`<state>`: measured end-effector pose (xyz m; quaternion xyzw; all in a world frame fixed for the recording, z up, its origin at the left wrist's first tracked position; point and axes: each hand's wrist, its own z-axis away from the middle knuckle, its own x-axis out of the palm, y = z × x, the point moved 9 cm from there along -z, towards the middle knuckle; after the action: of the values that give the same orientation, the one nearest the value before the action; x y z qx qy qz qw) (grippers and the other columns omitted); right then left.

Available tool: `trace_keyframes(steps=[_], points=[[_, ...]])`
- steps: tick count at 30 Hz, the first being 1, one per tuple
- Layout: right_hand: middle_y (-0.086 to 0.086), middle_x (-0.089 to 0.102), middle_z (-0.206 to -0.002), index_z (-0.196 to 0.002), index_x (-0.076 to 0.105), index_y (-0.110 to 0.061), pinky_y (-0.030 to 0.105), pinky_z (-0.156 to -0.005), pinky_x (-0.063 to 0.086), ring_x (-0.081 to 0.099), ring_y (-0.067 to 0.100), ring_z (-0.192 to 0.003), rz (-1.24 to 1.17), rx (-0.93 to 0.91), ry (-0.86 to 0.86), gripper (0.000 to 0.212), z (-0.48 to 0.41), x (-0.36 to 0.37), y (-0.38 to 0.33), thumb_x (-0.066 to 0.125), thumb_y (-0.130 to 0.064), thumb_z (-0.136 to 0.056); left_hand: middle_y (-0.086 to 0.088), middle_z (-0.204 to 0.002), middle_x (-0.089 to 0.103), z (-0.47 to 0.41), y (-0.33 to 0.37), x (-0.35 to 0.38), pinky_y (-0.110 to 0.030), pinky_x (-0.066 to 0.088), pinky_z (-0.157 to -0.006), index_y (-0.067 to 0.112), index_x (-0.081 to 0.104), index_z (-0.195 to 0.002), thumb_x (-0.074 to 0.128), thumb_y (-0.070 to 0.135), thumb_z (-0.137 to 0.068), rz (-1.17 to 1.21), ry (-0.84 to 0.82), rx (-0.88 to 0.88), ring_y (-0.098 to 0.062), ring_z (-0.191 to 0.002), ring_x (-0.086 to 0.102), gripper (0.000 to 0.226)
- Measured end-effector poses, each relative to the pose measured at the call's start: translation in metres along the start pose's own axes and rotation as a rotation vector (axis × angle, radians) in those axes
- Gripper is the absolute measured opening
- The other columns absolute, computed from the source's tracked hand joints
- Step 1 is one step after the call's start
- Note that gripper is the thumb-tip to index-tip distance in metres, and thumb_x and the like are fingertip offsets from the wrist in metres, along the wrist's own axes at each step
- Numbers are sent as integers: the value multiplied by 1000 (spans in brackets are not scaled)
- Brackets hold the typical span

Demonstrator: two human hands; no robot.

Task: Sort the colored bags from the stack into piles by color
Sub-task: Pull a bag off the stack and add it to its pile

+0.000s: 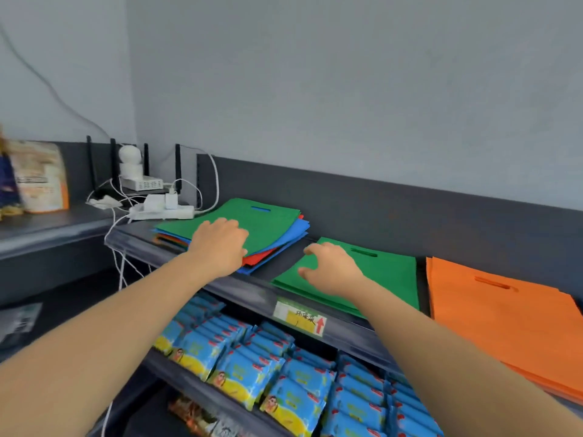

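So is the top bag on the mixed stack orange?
No, the top bag of the stack is green, and the left hand lies on it.

shelf-edge tag (299, 316) — reads 环保袋 | red arrow (319, 325) — pointing up | snack packs (246, 373): unreadable

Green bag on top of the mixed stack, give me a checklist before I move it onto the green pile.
1. Top bag of the mixed stack is green: ok.
2. Left hand rests on that bag: ok.
3. Left hand grips only that one layer: cannot tell.
4. Green pile lies right beside the stack: ok.
5. Landing spot free: not ok, right hand is over the green pile.
6. Orange pile lies apart from the green pile: ok.
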<state>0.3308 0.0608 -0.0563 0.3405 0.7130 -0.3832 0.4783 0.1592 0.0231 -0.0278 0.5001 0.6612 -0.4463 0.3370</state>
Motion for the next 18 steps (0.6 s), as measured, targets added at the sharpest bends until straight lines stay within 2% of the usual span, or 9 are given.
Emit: trace_keyframes(steps=[4,9,13,16,18], points=[[8,53,-133,-132,52,-14,38,-97,44,48,26,-122,-28,-41,-25,48,-31,17,-47,53,-43,-94,-4,-112,58,-8,-50,17,-39,44,-86,15,58,-121,49,36,-96,13,-17,-1,-25,-108,53,33],[2,51,-141,-138,49,-18,38,-102,43,49,22,-127,-79,-13,-76,55,-65,39,-86,54,-49,-92,-4,-120,59,-20,-93,41,-40,45,-92,15,57,-126,50,39,-96,59,-35,29,-25,-113,53,39],[1,50,-142,-139,47,-18,36,-102,43,51,22,-125,-86,35,-116,57,-81,55,-100,57,-46,-91,-4,-124,59,-32,-110,60,-42,45,-95,15,56,-126,48,42,-96,121,-76,72,-24,-114,54,41],[4,57,-134,-134,53,-13,36,-98,47,57,22,-116,-58,79,-155,52,-87,66,-100,58,-41,-91,-3,-136,54,-38,-113,72,-41,43,-100,19,50,-137,47,43,-97,222,-118,107,-23,-123,51,47],[7,69,-111,-116,65,-8,32,-83,52,63,20,-91,-79,92,-125,38,-91,66,-98,56,-36,-92,-1,-144,49,-40,-109,80,-39,40,-105,20,44,-142,46,44,-97,287,-157,139,-22,-130,47,51]])
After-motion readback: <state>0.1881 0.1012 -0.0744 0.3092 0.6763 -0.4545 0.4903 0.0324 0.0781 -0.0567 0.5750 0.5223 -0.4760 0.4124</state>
